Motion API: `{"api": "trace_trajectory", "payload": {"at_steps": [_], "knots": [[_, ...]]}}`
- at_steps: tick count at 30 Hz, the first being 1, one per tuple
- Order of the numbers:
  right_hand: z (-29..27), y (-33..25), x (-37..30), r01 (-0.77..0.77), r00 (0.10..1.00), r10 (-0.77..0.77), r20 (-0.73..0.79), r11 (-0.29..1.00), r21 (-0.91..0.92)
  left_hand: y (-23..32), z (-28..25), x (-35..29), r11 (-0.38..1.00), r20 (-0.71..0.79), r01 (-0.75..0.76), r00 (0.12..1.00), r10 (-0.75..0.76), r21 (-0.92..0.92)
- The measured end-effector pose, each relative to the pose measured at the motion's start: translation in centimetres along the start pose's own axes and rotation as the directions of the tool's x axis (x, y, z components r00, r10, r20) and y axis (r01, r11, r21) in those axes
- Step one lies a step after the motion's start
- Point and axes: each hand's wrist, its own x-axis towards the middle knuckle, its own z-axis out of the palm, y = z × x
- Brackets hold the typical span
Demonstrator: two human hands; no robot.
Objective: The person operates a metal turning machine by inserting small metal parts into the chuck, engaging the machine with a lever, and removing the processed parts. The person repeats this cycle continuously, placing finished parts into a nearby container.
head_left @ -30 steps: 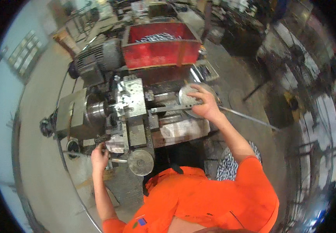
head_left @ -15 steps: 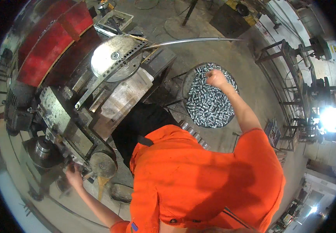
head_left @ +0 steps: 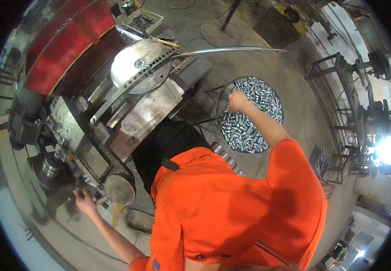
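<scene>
My right hand is closed above the left edge of a round tray heaped with short shiny metal sleeves. Its fingers are bunched together, and whatever lies between them is too small to make out. Far to the left, my left hand is curled at the low front end of a greasy metal machine. What those fingers grip is hidden. Just beyond this hand stands a round steel spindle, and to its right is a round metal cap.
A flat steel disc with a perforated bar tops the machine, and a curved metal rod reaches right over the floor. Behind is a red curved guard. Dark metal racks stand at right. A tool tray lies at the back.
My right hand has drawn left, from over the heaped sleeves to the tray's left edge. My left hand stays by the machine's front end. The whole view has shifted slightly.
</scene>
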Motion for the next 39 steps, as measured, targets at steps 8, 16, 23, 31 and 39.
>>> {"api": "trace_trajectory", "payload": {"at_steps": [8, 16, 23, 31, 39], "knots": [[-1.0, 0.4, 0.5, -0.109, 0.991, 0.123, -0.058, 0.973, 0.202, 0.2, 0.0, 0.2, 0.999, 0.032, -0.027, 0.999, 0.028, -0.035], [-4.8, -2.3, -4.3, 0.224, 0.928, 0.025, -0.373, 0.762, 0.608, 7.9, -4.6, -3.2, 0.919, 0.074, -0.136, 0.982, 0.175, -0.371], [-15.5, -20.8, -10.0, 0.99, 0.135, -0.171, -0.976, -0.018, 0.14, 19.3, -2.6, -5.5, 0.69, 0.267, -0.062, 0.895, 0.358, -0.721], [-21.5, -27.8, -15.1, 0.987, -0.109, -0.065, -0.992, -0.129, -0.1, 21.9, 0.2, -9.6, 0.116, 0.479, 0.465, 0.86, 0.177, -0.878], [-20.6, -27.8, -15.1, 0.989, -0.046, -0.112, -0.993, -0.144, -0.029, 22.0, 0.3, -10.0, 0.074, 0.498, 0.492, 0.851, 0.166, -0.867]]}}
